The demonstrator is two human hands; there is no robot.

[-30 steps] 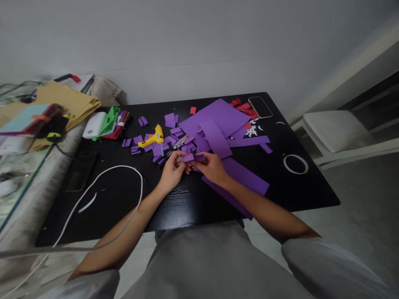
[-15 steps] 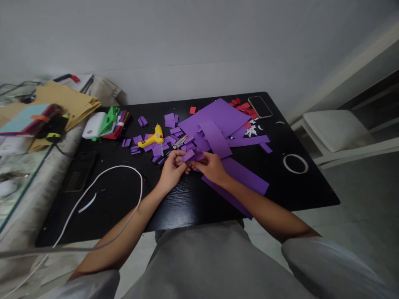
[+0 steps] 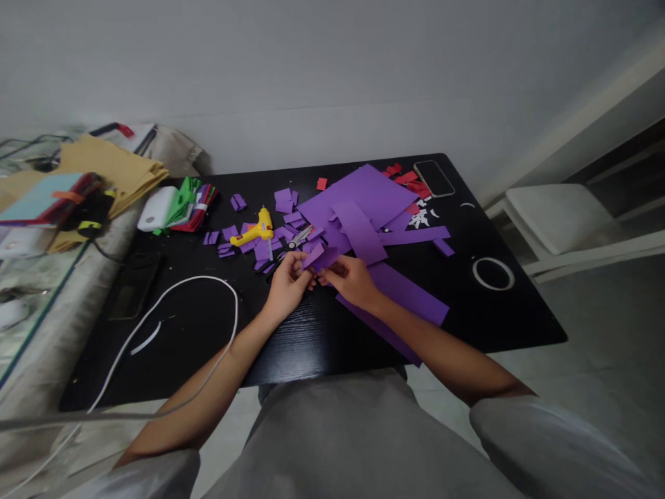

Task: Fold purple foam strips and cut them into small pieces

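Both of my hands meet over the middle of a black table (image 3: 312, 339). My left hand (image 3: 286, 285) and my right hand (image 3: 352, 278) each pinch one end of a small purple paper strip (image 3: 318, 258), which is tilted up to the right between them. Just beyond the strip lie scissors (image 3: 297, 239) and a yellow glue gun (image 3: 255, 230) among several small purple paper pieces (image 3: 283, 199). Large purple sheets (image 3: 364, 201) spread out under and past my right hand.
A white cable (image 3: 171, 294) loops at the left of the table. A phone (image 3: 433, 178) and red scraps (image 3: 405, 178) sit at the far right corner, a tape ring (image 3: 492, 273) at the right. Coloured paper bundles (image 3: 193, 202) and a white box (image 3: 157, 208) lie far left.
The purple strip between my fingers has turned from lying flat to tilting up toward the right. Both hands have stayed in about the same place.
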